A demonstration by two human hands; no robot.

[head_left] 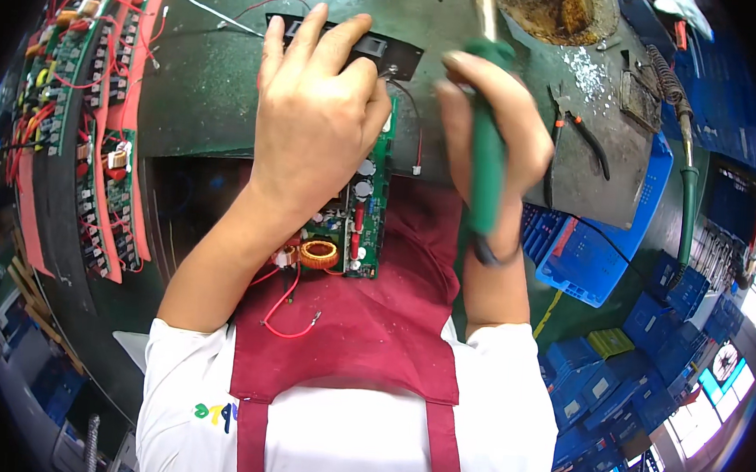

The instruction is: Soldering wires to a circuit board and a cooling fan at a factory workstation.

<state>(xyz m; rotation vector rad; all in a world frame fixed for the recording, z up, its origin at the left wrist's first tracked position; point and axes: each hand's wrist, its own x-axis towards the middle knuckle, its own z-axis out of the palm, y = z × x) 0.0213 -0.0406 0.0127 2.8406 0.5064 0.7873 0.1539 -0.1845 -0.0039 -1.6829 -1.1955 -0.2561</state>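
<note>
Grn bench (pixel 204 109), flat blk panel (pixel 404 59)

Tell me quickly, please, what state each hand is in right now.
Left hand: over the black panel, apparently touching it; whether it grips cannot be told.
Right hand: closed, holding the green-handled tool.

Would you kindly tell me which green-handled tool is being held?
The held tool is the one in the right hand; the other tool, to the right beyond the pliers, has no hand on it.
</note>
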